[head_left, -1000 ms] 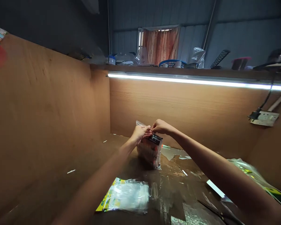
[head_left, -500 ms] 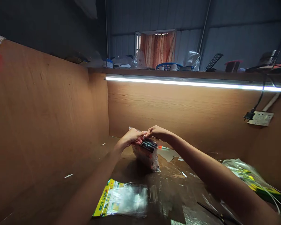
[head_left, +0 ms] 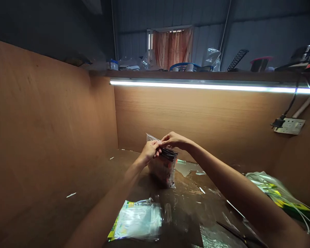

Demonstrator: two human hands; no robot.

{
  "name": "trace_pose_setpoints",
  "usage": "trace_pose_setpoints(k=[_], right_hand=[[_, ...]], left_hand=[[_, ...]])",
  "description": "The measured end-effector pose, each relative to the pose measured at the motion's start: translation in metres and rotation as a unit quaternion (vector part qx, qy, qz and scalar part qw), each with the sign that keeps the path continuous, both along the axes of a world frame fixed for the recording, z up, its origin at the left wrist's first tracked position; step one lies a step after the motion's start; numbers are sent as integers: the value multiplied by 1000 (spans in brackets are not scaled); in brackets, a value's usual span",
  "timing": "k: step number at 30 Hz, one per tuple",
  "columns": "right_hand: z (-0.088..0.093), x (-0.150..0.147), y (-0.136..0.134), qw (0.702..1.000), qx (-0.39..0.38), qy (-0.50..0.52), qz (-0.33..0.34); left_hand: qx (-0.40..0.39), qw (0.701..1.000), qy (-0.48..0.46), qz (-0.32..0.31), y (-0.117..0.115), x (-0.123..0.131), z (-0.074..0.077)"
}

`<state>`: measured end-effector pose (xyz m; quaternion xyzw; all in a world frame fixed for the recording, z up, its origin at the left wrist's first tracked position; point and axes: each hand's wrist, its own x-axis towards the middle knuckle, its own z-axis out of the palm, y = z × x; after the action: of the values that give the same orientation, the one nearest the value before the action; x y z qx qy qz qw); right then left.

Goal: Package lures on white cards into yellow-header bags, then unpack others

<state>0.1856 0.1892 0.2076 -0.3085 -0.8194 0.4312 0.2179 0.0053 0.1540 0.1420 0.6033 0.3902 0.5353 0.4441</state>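
A filled clear plastic bag (head_left: 161, 170) stands upright on the brown worktop, with a dark strip along its upper part and reddish contents showing through. My left hand (head_left: 151, 150) is closed on the bag's top edge, fingers pinching the film. Right beside it, my right hand (head_left: 172, 139) pinches the same edge, its fingertips meeting those of the left. Exactly what the fingertips press is partly hidden. Nearer to me lie flat clear packets (head_left: 136, 220) with yellow printed headers, partly behind my left forearm.
At right lies a clear bag of yellow-green packages (head_left: 276, 193). Dark scissors (head_left: 232, 232) rest at the front right. Wooden panels enclose the worktop, and a lit tube (head_left: 209, 86) runs below the shelf. A black plug (head_left: 278, 123) sits by the socket plate (head_left: 291, 126).
Both hands stay at the bag's top and its corner at the left now stands more upright. The dark strip has turned and shows narrower. The view has shifted slightly.
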Motion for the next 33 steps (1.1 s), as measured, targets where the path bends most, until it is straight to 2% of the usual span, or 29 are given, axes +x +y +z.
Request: trace_pose_setpoints(k=[4,7,9,12,15,17,20,22,24,27,30,33], right_hand=[[0,6,6,997,58,-41,-40],[-5,6,10,989,100,-47,-103],[-7,9,16,974,140,-49,-173],[-5,25,32,936,189,-58,-290],[-2,47,45,910,210,-73,-350],[0,58,49,904,216,-75,-362],[1,66,49,903,214,-68,-367],[-3,69,48,904,202,-63,-371],[-14,72,48,906,185,-63,-376],[-39,82,45,903,160,-84,-391],[-64,105,34,880,155,-112,-434],[-82,130,10,839,193,-112,-497]], left_hand=[[30,999,-14,3,-2,10,-1],[44,998,-25,24,-6,17,0],[48,997,-39,50,-9,18,1],[43,994,-56,82,-15,9,2],[26,994,-52,96,-19,-5,6],[17,994,-46,100,-17,-13,15],[16,994,-44,99,-6,-19,38],[17,994,-41,97,6,-20,53],[13,995,-29,95,18,-16,60],[-3,998,22,64,31,1,48],[-22,994,102,1,30,14,16],[-23,983,179,-26,25,1,-22]])
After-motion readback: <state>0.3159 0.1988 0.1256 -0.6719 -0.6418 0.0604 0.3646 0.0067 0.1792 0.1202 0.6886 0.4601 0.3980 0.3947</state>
